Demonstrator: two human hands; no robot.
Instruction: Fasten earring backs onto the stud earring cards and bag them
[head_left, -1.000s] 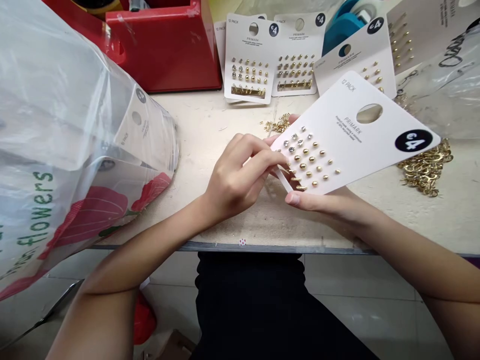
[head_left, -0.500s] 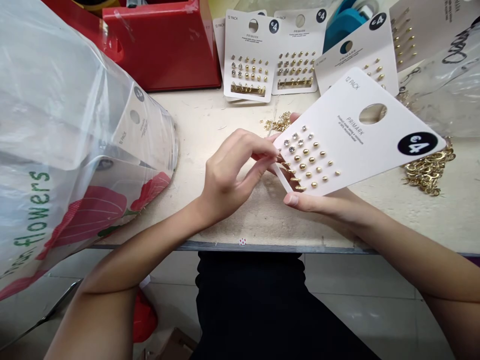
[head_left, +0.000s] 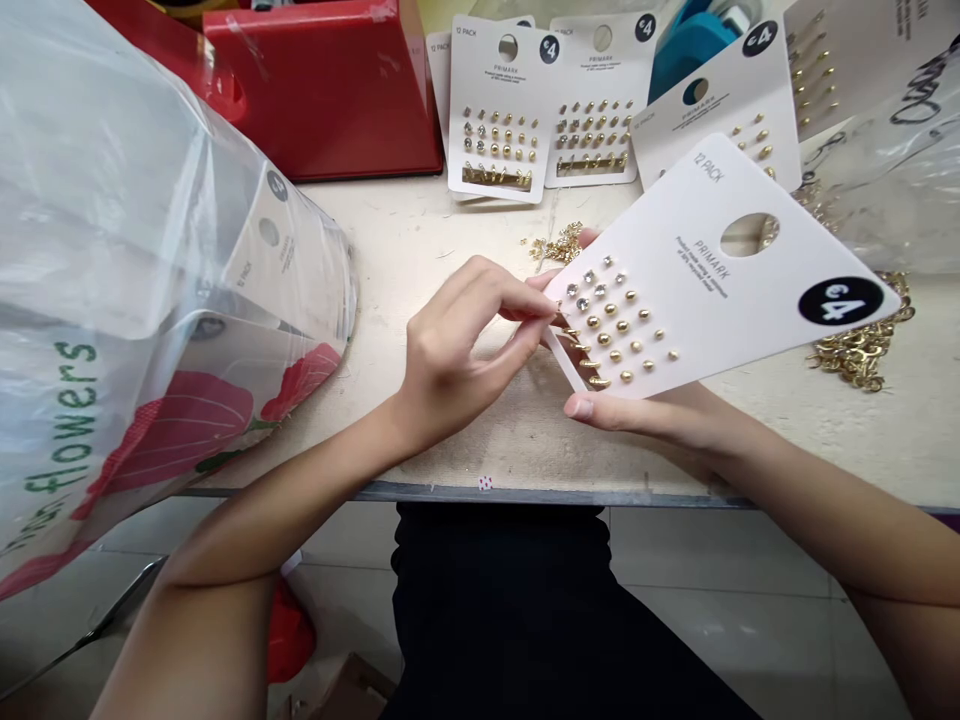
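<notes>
While I watch from my remote screen, the left hand (head_left: 457,360) pinches its fingertips together on the near edge of the white Primark earring card (head_left: 720,290), which lies at 2 o'clock from it; the right hand (head_left: 645,420) clamps the card from 6 o'clock.

The white Primark earring card (head_left: 697,270) seems to have swung slightly clockwise since earlier.
</notes>
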